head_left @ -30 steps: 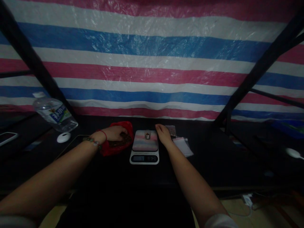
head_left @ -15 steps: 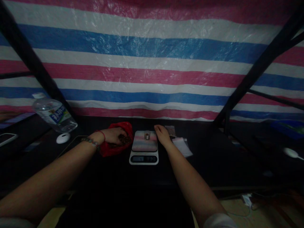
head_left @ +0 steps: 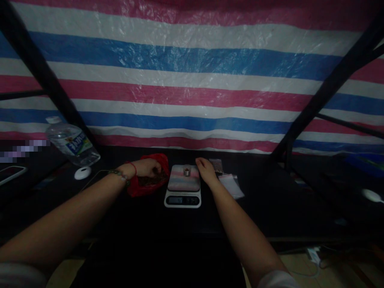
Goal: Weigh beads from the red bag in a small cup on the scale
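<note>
My left hand (head_left: 147, 167) is over a crumpled red plastic bag (head_left: 135, 189), which holds many small brown pieces (head_left: 150, 180). Its fingertips are bent together at the pieces; what sits between them is too dark to see well. Right of the bag stands a white digital scale (head_left: 183, 201) with a lit display I cannot read. On its plate is a small metal cup (head_left: 187, 172) with a little brown matter inside. My right hand (head_left: 205, 169) rests on the table along the scale's right edge, fingers loosely extended, nothing visible in it.
Beyond my right hand lie a small clear bag with brown contents (head_left: 216, 165) and flat clear bags (head_left: 231, 185). At left are a plastic bottle (head_left: 73, 144), a white rounded object (head_left: 82, 173) and a phone (head_left: 12, 174). A white spoon (head_left: 372, 195) lies far right. Striped sheeting (head_left: 192, 92) hangs behind.
My left hand has risen slightly out of the brown pieces, its fingers drawn closer together. My right hand, the scale and the cup stay put; the view shifts a little.
</note>
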`<state>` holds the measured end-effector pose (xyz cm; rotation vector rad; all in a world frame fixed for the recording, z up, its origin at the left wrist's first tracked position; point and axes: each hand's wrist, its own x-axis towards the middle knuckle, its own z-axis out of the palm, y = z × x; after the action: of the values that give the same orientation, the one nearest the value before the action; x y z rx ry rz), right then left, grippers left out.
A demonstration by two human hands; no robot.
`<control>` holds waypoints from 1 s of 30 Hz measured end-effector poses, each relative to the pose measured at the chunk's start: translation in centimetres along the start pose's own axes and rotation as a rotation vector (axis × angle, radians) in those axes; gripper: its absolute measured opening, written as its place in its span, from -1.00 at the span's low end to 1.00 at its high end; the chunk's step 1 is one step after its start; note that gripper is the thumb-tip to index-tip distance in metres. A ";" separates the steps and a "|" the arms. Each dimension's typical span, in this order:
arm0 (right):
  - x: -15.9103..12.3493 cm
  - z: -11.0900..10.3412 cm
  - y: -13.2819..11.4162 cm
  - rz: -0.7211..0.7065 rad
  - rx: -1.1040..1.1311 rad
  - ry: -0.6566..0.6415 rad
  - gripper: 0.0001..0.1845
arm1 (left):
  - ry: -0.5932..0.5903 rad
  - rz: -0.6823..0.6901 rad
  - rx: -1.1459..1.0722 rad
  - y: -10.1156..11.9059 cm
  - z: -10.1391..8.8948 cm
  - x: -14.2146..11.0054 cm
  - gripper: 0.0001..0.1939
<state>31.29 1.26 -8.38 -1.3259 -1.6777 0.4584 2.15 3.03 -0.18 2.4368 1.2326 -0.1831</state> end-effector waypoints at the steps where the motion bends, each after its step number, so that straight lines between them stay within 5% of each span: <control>1: 0.0 0.0 0.0 -0.001 0.000 0.002 -0.64 | -0.034 -0.026 -0.010 -0.2 0.0 0.1 -0.73; 9: -0.1 0.0 -0.1 0.002 0.016 0.006 -0.65 | -0.034 -0.025 0.051 -2.1 0.0 0.5 -0.72; 19: 0.0 0.0 -0.3 0.017 0.004 -0.005 -0.67 | 0.037 0.033 0.059 -1.2 -1.6 -0.3 -0.73; 23: 0.0 0.0 -0.3 0.003 0.000 -0.003 -0.67 | 0.048 0.098 0.026 1.5 -3.0 -0.1 -0.77; 30: 0.1 -0.1 -0.1 0.014 0.000 0.010 -0.65 | 0.069 0.260 0.094 9.2 -4.8 2.9 -0.81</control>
<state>31.31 1.26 -8.22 -1.3385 -1.6613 0.4589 10.93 2.28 6.04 2.6759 0.9396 -0.0851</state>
